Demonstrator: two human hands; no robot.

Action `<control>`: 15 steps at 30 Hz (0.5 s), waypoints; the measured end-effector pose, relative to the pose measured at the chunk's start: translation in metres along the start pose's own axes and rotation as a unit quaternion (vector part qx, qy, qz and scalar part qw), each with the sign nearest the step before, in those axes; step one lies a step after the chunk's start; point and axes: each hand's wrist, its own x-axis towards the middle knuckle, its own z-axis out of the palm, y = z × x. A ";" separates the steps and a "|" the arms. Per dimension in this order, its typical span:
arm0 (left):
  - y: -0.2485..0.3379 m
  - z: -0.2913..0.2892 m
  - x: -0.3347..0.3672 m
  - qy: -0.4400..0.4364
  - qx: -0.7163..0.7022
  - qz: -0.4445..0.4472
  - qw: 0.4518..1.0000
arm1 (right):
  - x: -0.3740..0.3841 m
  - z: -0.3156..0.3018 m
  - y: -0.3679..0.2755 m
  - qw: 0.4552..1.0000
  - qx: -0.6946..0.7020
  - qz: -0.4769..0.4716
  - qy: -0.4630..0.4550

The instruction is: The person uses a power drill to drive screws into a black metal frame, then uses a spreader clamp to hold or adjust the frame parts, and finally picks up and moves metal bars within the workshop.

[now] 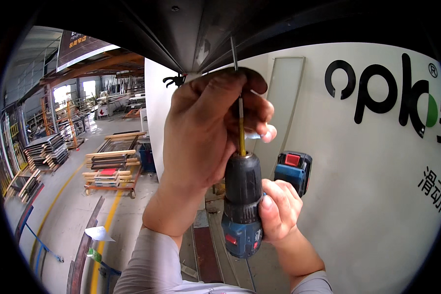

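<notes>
Drill (242,206): blue-and-black cordless, centre frame, pointing straight up at 12 o'clock so the bit meets the dark overhead panel (191,29) square.
Bit (239,105): long thin shaft with a yellow section just above the chuck; tip reaches the panel's underside at 12 o'clock, contact point too small to confirm.
Right hand (278,210): at 3 o'clock of the drill body, clenched round the handle, carries the weight and keeps it vertical.
Left hand (206,130): above the chuck at 11 o'clock, fingers curled round the bit shaft, looks like steadying it so the thin shaft doesn't wander.
Battery pack (294,169): blue, red tab, sticks out at 2 o'clock behind the right hand.
White wall (357,196): curved, dark lettering, just behind at 3 o'clock.
Timber stacks (110,169): on the workshop floor, 9 o'clock, well apart.
</notes>
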 end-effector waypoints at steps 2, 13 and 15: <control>0.005 0.006 0.005 -0.008 0.056 0.004 0.998 | 0.002 0.008 0.006 1.000 -0.003 -0.013 0.023; 0.010 0.005 0.026 -0.003 0.092 0.016 0.996 | 0.014 0.022 0.020 0.998 -0.019 -0.040 0.055; 0.013 0.006 0.030 0.006 0.110 0.024 0.994 | 0.018 0.024 0.019 0.997 -0.026 -0.034 0.059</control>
